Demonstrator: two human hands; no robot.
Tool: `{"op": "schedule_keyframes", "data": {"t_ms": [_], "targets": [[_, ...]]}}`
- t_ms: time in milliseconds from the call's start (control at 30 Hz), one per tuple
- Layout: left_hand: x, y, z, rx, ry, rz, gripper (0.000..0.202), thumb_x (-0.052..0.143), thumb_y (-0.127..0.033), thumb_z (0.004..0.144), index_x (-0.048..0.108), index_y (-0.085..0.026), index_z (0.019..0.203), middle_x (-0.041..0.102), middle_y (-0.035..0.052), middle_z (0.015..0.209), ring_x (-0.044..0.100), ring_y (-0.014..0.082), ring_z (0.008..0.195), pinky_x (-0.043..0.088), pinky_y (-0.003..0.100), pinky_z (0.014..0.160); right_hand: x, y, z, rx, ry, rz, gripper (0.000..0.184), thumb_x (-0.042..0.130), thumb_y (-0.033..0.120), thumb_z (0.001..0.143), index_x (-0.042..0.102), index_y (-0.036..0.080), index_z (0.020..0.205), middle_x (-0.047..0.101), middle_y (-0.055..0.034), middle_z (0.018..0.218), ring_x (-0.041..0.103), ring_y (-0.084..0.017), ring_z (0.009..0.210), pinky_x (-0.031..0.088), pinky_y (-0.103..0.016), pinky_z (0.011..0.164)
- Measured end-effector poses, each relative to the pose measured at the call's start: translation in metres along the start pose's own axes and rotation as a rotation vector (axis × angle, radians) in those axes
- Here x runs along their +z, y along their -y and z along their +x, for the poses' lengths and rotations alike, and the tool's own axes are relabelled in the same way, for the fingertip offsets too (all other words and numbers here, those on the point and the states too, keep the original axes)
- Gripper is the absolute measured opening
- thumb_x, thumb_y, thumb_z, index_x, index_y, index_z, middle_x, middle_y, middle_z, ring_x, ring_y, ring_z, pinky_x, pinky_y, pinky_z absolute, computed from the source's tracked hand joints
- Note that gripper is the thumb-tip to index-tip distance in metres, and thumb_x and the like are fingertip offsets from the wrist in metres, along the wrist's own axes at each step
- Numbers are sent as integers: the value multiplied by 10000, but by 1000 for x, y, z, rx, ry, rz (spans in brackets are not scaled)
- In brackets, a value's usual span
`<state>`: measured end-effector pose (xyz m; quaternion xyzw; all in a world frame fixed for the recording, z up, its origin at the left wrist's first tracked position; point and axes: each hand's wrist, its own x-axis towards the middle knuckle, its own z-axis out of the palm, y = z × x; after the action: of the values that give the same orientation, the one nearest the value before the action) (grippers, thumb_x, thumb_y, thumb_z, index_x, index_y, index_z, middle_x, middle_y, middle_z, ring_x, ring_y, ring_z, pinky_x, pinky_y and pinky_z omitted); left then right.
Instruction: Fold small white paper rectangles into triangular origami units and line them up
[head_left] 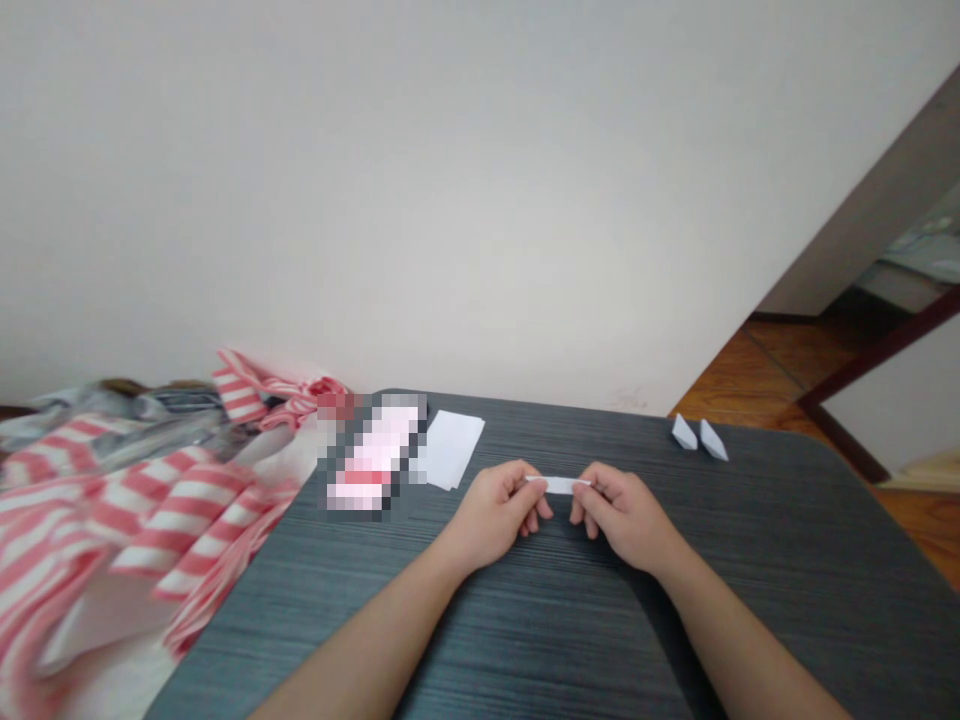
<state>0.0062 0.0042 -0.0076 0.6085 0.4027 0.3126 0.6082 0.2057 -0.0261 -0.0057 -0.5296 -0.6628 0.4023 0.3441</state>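
While both bare hands meet over the table of dark, wood-grained finish (525,630), I hold a narrow strip of white, apparently folded paper (561,485) level near its middle. My left hand (501,510) pinches one end between thumb and fingers at nine o'clock; my right hand (626,512) pinches the other at three. Those grips hide both tips of the strip from me, and I cannot tell whether its underside touches the tabletop. The lower edge of the view cuts off both forearms.

Just past nine o'clock from the strip, coarse pixel blocks mask a long pink-and-white item (375,450); I cannot make out what it is. Touching or just beside it, flat rectangular white paper sheets (455,446) lie, their left edge partly lost in the blocks. My left hand stands between them and the strip. Beyond my right hand, between two and three o'clock, two small, pointed pieces of folded white paper (714,440) sit side by side near the far edge.

A blurred heap of red-and-white striped fabric (169,510) spreads at nine o'clock, a plain pale wall (480,200) rises at twelve, and glossy brown wooden flooring (727,385) shows at two.
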Motion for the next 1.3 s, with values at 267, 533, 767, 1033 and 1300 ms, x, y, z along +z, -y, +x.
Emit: {"op": "schedule_keyframes", "data": {"t_ms": [267,533,767,1033,1300], "targets": [[0,1,0,17,-4,-10,337,513,-426,926,601,-141,769,643,19,624,525,91,479,418,200,484,0,2,-1,3,8,-17,281,490,291,951,602,189,715,583,34,492,496,-105,422,390,-212,486],[-1,2,-2,15,-5,29,365,491,-420,935,630,-137,752,656,26,619,521,93,472,414,200,483,0,-1,1,15,1,36,236,523,298,928,604,186,736,611,28,520,517,-106,427,394,-214,476],[-1,0,-1,0,-9,13,365,501,-427,920,636,-138,743,664,32,616,524,97,456,412,202,465,-2,-3,0,-8,-11,13,279,502,322,950,601,190,724,597,25,505,515,-112,442,405,-228,501],[-1,3,0,22,-55,15,349,515,-444,914,612,-147,757,659,23,629,525,94,462,410,201,470,-2,-2,-1,14,-16,63,306,477,351,969,586,191,732,597,23,512,523,-116,447,412,-231,513],[-3,2,-2,32,-63,12,354,506,-432,922,617,-149,739,619,4,564,510,95,449,400,200,472,2,-9,2,23,-8,124,240,518,343,939,587,192,767,642,11,579,533,-113,452,405,-223,483]]}}
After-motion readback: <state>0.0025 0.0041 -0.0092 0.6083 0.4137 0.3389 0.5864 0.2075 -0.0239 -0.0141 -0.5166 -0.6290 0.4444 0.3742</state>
